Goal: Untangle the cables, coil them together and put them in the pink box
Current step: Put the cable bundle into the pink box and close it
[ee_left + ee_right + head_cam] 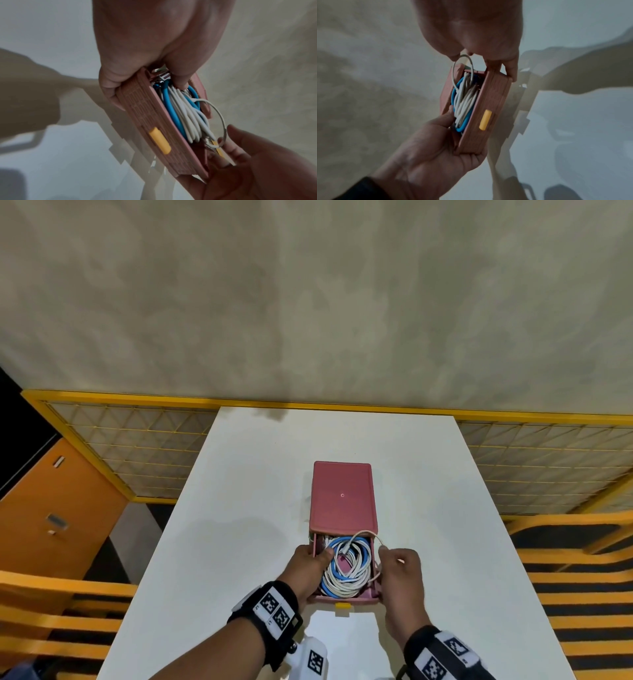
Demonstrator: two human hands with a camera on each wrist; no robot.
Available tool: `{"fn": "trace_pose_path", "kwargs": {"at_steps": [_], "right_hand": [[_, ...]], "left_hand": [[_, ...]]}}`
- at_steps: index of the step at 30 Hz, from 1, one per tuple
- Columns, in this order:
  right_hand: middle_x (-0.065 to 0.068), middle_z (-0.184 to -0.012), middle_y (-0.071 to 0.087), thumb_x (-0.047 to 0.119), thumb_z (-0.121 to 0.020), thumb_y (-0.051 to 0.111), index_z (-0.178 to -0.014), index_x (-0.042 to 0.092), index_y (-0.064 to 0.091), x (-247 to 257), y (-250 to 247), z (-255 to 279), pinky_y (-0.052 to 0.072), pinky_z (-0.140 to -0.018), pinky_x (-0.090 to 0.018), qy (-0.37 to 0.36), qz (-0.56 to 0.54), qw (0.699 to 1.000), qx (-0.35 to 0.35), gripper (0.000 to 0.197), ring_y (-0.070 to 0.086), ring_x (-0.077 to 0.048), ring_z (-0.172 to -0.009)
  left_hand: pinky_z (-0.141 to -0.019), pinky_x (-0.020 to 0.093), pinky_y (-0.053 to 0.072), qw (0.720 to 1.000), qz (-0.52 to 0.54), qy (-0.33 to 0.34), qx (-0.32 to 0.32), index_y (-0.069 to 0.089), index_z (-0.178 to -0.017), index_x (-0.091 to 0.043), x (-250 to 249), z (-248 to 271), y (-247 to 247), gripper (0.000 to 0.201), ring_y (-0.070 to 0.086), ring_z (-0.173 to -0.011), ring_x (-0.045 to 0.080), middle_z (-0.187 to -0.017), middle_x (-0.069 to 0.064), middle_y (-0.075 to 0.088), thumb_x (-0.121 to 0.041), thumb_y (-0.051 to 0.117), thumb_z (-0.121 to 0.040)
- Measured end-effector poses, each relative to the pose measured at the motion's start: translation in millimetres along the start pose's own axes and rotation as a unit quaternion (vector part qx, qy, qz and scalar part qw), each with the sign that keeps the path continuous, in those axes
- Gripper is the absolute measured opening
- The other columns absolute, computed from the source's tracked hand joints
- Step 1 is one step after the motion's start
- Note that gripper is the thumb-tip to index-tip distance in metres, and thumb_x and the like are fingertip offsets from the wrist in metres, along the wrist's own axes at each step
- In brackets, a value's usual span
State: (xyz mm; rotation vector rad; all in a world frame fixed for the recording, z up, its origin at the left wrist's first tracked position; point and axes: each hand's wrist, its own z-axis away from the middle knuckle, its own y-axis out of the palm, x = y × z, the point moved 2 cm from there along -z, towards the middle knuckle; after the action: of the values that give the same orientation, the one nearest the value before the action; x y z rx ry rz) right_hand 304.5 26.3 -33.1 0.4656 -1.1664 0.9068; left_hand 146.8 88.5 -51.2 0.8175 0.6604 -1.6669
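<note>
**Coil seated in the pink box, one white loop sticking out**

Head view. The pink box sits on the white table near its front edge, lid hinged open and lying flat at 12 o'clock from the tray. Blue and white cables lie coiled together inside the tray. One white loop arcs up over the tray's far right corner. Your left hand wraps the tray's 9 o'clock wall, thumb hooked over the rim and touching the coil. Your right hand is at the 3 o'clock wall, fingertips pinched together on the stray loop. A yellow latch shows on the near wall at 6 o'clock. Orange cabinet off to 9 o'clock; yellow-framed mesh panel behind the table.

Left wrist view. Your left hand is clamped on the box: fingers on the outer wall, thumb down inside against the cables. A metal plug end shows just under the thumb. The white loop runs toward 4 o'clock to the right hand.

Right wrist view. Blurred. Your right hand pinches the loop at 12 o'clock of the box, other fingers on the box's corner. Your left hand cups the box's end at 7 o'clock, thumb on the coil.
</note>
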Motion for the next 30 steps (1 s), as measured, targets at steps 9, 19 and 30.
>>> {"fn": "trace_pose_path", "kwargs": {"at_steps": [9, 19, 30], "right_hand": [[0.002, -0.077, 0.069, 0.012, -0.086, 0.058, -0.072, 0.019, 0.065, 9.4, 6.5, -13.2, 0.049, -0.069, -0.033, -0.084, 0.149, 0.984, 0.059, 0.018, 0.064, -0.019, -0.075], [-0.004, -0.082, 0.067, 0.017, -0.084, 0.062, -0.091, 0.021, 0.052, 3.5, 18.2, -27.4, 0.052, -0.069, -0.037, 0.003, 0.088, 0.995, 0.036, 0.013, 0.066, -0.023, -0.074], [-0.007, -0.081, 0.066, 0.026, -0.091, 0.058, -0.098, 0.016, 0.051, 6.2, 24.6, -27.1, 0.045, -0.06, -0.031, 0.001, 0.132, 0.99, 0.05, 0.014, 0.062, -0.02, -0.071]], "left_hand": [[-0.071, 0.033, 0.059, 0.999, 0.022, -0.007, -0.039, 0.047, -0.115, -0.013, -2.2, 7.0, 0.6, 0.027, 0.072, -0.089, 0.022, -0.104, 0.011, 0.07, -0.027, 0.063, -0.097], [-0.067, 0.031, 0.059, 0.999, 0.006, -0.039, -0.014, 0.049, -0.122, -0.011, -14.7, 14.0, 6.9, 0.04, 0.073, -0.088, 0.02, -0.113, 0.011, 0.071, -0.04, 0.056, -0.097], [-0.084, 0.042, 0.06, 0.988, -0.121, -0.002, -0.095, 0.069, -0.098, -0.009, -10.9, -13.2, 9.5, 0.071, 0.073, -0.084, 0.026, -0.092, 0.008, 0.076, -0.065, 0.061, -0.054]]}}
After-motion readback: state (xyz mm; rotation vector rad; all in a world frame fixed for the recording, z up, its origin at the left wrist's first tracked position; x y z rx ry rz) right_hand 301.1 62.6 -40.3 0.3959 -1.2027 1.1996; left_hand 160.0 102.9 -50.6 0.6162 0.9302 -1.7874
